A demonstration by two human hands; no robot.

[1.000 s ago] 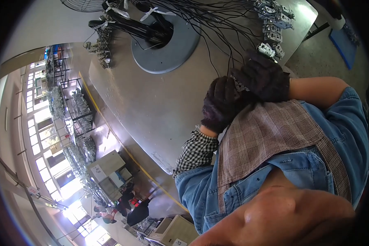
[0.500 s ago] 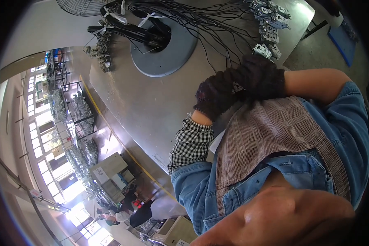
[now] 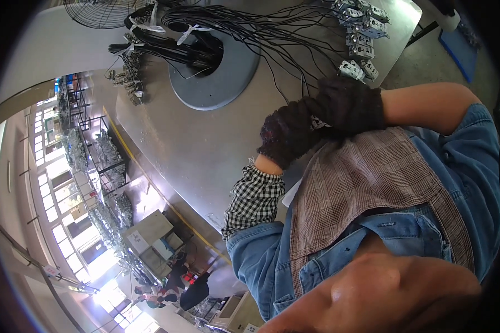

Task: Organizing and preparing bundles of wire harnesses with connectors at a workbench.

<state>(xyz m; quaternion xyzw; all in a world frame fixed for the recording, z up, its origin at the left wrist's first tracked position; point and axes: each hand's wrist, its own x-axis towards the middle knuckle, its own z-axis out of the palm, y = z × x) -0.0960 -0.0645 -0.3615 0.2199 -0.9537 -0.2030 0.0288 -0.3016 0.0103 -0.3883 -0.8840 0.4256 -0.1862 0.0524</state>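
At frame centre I am bringing both gloved hands together, left hand [image 3: 291, 130] and right hand [image 3: 350, 102] overlapping; grip undeterminable, wires [image 3: 283, 39] fanning beyond on the table [image 3: 205, 150].

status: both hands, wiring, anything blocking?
Left hand and right hand, both in dark gloves, pressed together at the table edge; grip contents hidden. Black wires and metal connectors lie beyond, untouched. Nothing between.
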